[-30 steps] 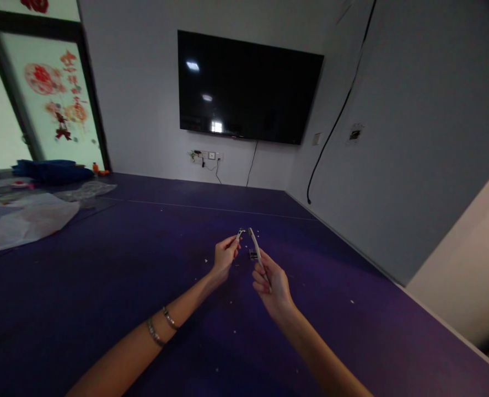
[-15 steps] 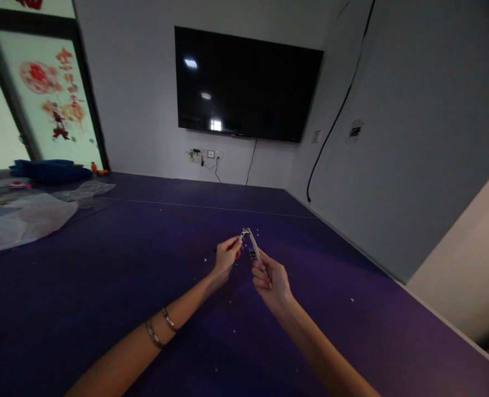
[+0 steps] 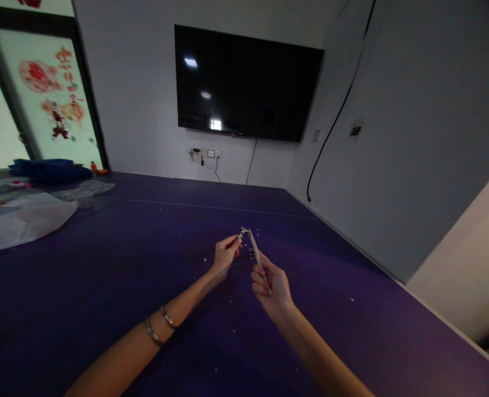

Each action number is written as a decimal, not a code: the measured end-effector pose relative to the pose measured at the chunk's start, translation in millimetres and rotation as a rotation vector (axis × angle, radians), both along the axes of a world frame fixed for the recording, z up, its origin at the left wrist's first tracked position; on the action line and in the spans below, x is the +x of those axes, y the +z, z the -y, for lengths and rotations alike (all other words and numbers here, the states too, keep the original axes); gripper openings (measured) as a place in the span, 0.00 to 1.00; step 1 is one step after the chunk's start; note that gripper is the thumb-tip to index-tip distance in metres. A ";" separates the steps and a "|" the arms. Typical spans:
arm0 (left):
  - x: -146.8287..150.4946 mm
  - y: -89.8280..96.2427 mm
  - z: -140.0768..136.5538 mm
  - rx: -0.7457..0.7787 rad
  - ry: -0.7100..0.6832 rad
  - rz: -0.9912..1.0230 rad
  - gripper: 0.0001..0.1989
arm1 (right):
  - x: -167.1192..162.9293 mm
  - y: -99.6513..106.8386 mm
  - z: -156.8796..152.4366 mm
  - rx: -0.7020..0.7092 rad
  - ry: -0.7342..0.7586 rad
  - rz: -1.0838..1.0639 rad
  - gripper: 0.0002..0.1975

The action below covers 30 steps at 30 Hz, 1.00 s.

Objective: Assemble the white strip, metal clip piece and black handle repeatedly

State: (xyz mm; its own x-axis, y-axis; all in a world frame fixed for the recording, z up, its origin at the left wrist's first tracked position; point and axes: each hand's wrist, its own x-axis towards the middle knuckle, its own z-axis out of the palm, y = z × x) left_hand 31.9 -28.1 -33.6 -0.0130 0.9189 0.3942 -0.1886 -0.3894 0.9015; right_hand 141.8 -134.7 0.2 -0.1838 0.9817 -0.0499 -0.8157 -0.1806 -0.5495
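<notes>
In the head view, my left hand pinches the short left end of a pale, slim piece with a metallic bend at its top. Its exact kind is too small to tell. The fingers of my right hand are wrapped round the longer, slightly curved part, whose lower end shows past the palm. A small dark metal bit appears beside this long part, close to the right fingertips; whether it is attached I cannot tell. Both hands hold the piece above the purple surface.
Small white scraps are scattered over the purple surface. Clear plastic sheeting and a dark blue cloth heap lie at the left. A television hangs on the far wall, and a black cable dangles at the right.
The pale piece has tilted slightly at its bend, and both hands have shifted a little to the left. The grip of each hand stays the same.
</notes>
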 end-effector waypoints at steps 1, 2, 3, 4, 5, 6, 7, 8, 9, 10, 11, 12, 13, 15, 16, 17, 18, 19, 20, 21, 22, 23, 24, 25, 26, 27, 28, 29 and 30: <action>-0.1 0.4 -0.5 0.002 0.004 0.002 0.14 | -0.6 -0.1 1.6 0.005 -0.003 0.006 0.04; -0.2 0.7 -0.9 0.000 0.007 0.008 0.14 | -1.0 -0.1 2.6 0.009 -0.009 0.012 0.04; -0.2 0.6 -1.2 -0.006 0.009 0.015 0.14 | -1.1 0.0 2.9 0.009 -0.018 0.015 0.04; -0.1 0.1 -1.2 -0.014 0.007 0.023 0.14 | -1.0 0.4 2.3 0.007 -0.033 0.014 0.04; 0.2 -0.7 -1.0 -0.018 0.004 0.028 0.14 | -0.9 0.9 1.1 0.006 -0.052 0.011 0.03; 0.7 -1.6 -0.5 -0.018 -0.001 0.030 0.14 | -1.0 1.4 -0.5 0.005 -0.070 0.007 0.03; 1.2 -2.6 0.0 -0.016 -0.005 0.030 0.15 | -1.3 1.9 -2.1 0.005 -0.085 0.005 0.03; 1.8 -3.5 0.5 -0.015 -0.010 0.029 0.15 | -2.1 2.1 -3.3 0.008 -0.093 0.005 0.03; 2.4 -4.1 1.0 -0.014 -0.014 0.029 0.15 | -3.4 1.9 -3.8 0.011 -0.095 0.008 0.03; 2.9 -4.3 1.3 -0.016 -0.018 0.031 0.15 | -5.1 1.4 -3.4 0.016 -0.092 0.014 0.04; 3.3 -4.1 1.4 -0.018 -0.021 0.036 0.15 | -7.1 0.4 -2.2 0.023 -0.087 0.022 0.05; 3.6 -3.5 1.5 -0.019 -0.021 0.044 0.15 | -9.1 -0.7 -0.3 0.030 -0.085 0.032 0.06; 3.7 -2.6 1.5 -0.021 -0.019 0.054 0.14 | -10.9 -1.9 1.8 0.038 -0.086 0.045 0.07; 3.9 -0.8 1.8 -0.026 -0.013 0.074 0.14 | -13.1 -3.7 4.9 0.048 -0.095 0.075 0.10; 4.0 -0.3 2.3 -0.032 -0.011 0.081 0.14 | -13.3 -4.0 5.1 0.054 -0.104 0.088 0.11; 4.2 0.0 3.1 -0.039 -0.012 0.087 0.14 | -12.9 -4.0 4.4 0.059 -0.115 0.098 0.11; 4.5 -0.1 4.1 -0.047 -0.018 0.088 0.14 | -12.3 -3.6 2.8 0.065 -0.126 0.105 0.12; 5.0 -0.4 5.2 -0.054 -0.027 0.086 0.15 | -11.5 -3.1 0.7 0.072 -0.133 0.111 0.12; 5.5 -0.9 6.2 -0.059 -0.037 0.079 0.15 | -11.0 -2.6 -1.4 0.078 -0.139 0.117 0.12; 6.1 -1.4 7.1 -0.062 -0.046 0.071 0.16 | -10.8 -2.2 -3.0 0.083 -0.141 0.124 0.12; 6.6 -1.8 7.6 -0.064 -0.052 0.066 0.16 | -11.1 -2.1 -3.7 0.083 -0.144 0.131 0.13; 7.1 -1.9 7.8 -0.064 -0.056 0.065 0.17 | -12.0 -2.3 -3.2 0.080 -0.148 0.138 0.14; 7.5 -1.7 7.5 -0.064 -0.056 0.069 0.17 | -13.3 -2.7 -1.6 0.075 -0.155 0.145 0.15; 7.8 -1.4 7.0 -0.062 -0.053 0.079 0.16 | -14.9 -3.2 0.9 0.069 -0.164 0.151 0.16; 7.9 -0.8 6.3 -0.061 -0.048 0.091 0.16 | -16.5 -3.5 3.7 0.065 -0.172 0.156 0.17; 7.9 -0.3 5.7 -0.060 -0.042 0.103 0.16 | -17.9 -3.6 6.4 0.063 -0.179 0.159 0.18; 7.8 0.1 5.2 -0.060 -0.037 0.113 0.16 | -18.9 -3.3 8.3 0.064 -0.184 0.161 0.19; 7.6 0.4 5.1 -0.062 -0.034 0.119 0.16 | -19.4 -2.6 9.2 0.065 -0.188 0.162 0.19; 7.4 0.3 5.2 -0.066 -0.032 0.120 0.16 | -19.4 -1.5 8.9 0.066 -0.194 0.162 0.19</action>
